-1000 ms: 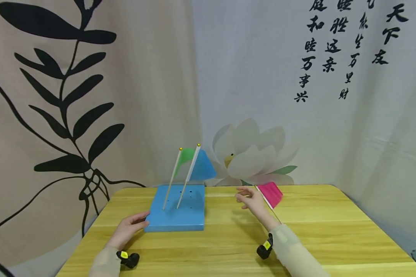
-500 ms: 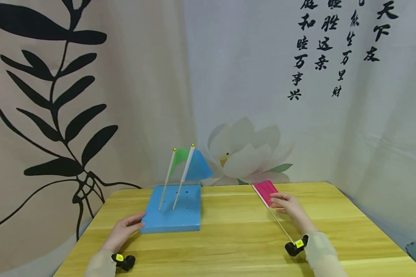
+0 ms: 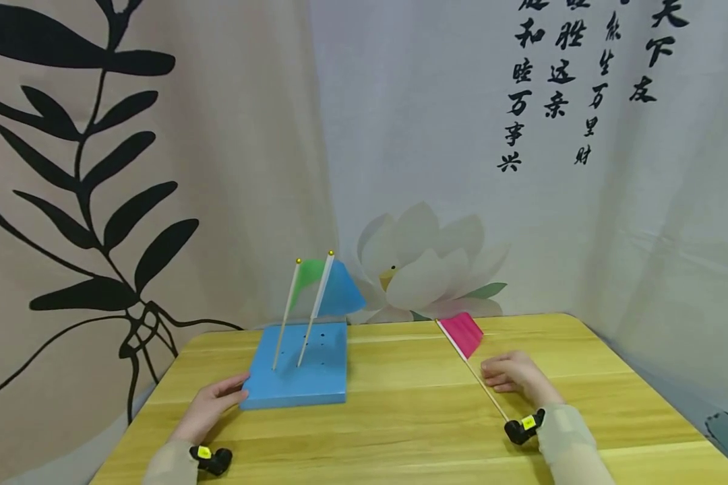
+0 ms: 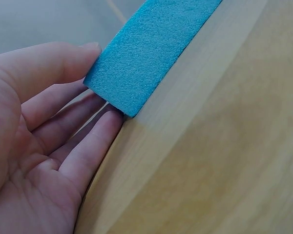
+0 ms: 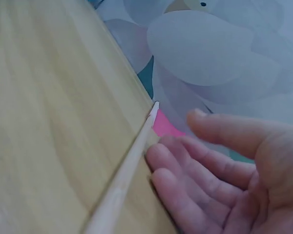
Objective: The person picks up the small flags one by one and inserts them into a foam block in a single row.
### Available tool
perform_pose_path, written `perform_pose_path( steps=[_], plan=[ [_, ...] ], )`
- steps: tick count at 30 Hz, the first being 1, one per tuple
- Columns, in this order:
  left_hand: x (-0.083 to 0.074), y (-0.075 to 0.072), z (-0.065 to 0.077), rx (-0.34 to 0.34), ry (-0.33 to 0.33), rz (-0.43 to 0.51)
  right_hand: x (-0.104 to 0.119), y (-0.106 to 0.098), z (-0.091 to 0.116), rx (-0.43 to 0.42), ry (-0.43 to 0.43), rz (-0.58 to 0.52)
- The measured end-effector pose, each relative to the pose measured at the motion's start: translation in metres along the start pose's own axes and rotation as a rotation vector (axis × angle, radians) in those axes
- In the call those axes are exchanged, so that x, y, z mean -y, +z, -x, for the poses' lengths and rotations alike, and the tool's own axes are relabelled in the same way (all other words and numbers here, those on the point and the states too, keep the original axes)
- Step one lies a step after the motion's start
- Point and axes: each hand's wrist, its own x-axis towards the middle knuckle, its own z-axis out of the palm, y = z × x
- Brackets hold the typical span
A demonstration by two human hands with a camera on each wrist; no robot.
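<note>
The blue foam board [image 3: 315,391] lies flat on the table, with a green flag [image 3: 307,275] and a blue flag [image 3: 342,291] standing in it on tilted white sticks. My left hand [image 3: 209,407] rests against the board's left side near the front corner. In the left wrist view the thumb [image 4: 63,63] is at the foam's upper edge and the fingers lie along its end. A pink flag [image 3: 463,334] lies on the table at right, its stick pointing towards me. Just right of that stick, my right hand [image 3: 522,377] has loosely bent fingers and holds nothing.
Several small holes show in the board's top. The wooden table [image 3: 400,431] ends at a curtain [image 3: 261,135] printed with a dark plant, a pale flower and writing. A black camera sits on each wrist, the right one [image 3: 524,428] overlapping the stick's near end.
My right hand has moved right and towards me, from the left of the pink flag to the right of its stick. My left hand stays against the board. The head view has shifted slightly.
</note>
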Motion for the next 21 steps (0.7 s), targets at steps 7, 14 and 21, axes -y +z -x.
perform_pose_path(
  steps=[7,14,21],
  plan=[
    [0.002,-0.001,-0.002,-0.002,0.006,-0.010,0.000,0.006,0.003,-0.037,0.039,0.105],
    [0.001,-0.002,-0.001,0.009,0.015,-0.013,0.005,0.015,0.008,-0.052,0.031,0.261],
    [0.004,-0.002,-0.004,0.005,0.006,0.003,0.011,0.026,0.009,-0.109,0.049,0.398]
  ],
)
